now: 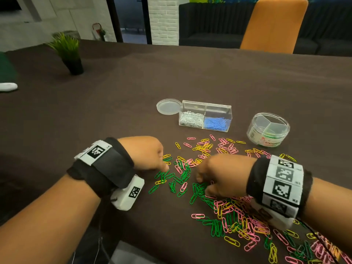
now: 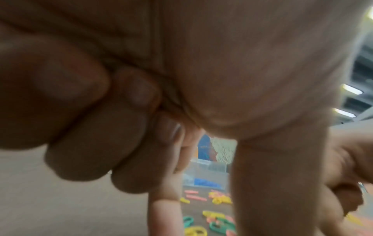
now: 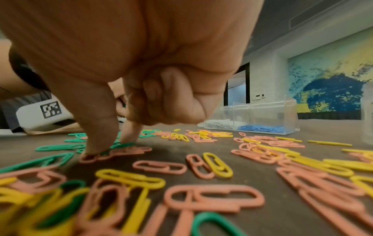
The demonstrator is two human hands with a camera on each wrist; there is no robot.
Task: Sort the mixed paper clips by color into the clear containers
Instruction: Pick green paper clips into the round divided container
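Both hands down in the clip mess on the brown table [image 1: 118, 111]; left hand [image 1: 146, 153] w/ fingers curled under, tips on green clips [image 1: 163, 176] just in front of it; can't tell if it's got one. Right hand [image 1: 222, 176] likewise, thumb & forefinger [image 3: 101, 127] pressing onto green clips [image 3: 60, 147], other fingers tucked; grip unclear. Rectangular box [image 1: 205, 116], white & blue clips inside, sits well beyond; round tub [image 1: 268, 129] far right.

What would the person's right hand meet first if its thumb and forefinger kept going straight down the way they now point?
The right hand points its fingertips down at the green paper clips on the table. It would meet those clips first, then the tablecloth; contact already looks made, though that is hard to confirm.
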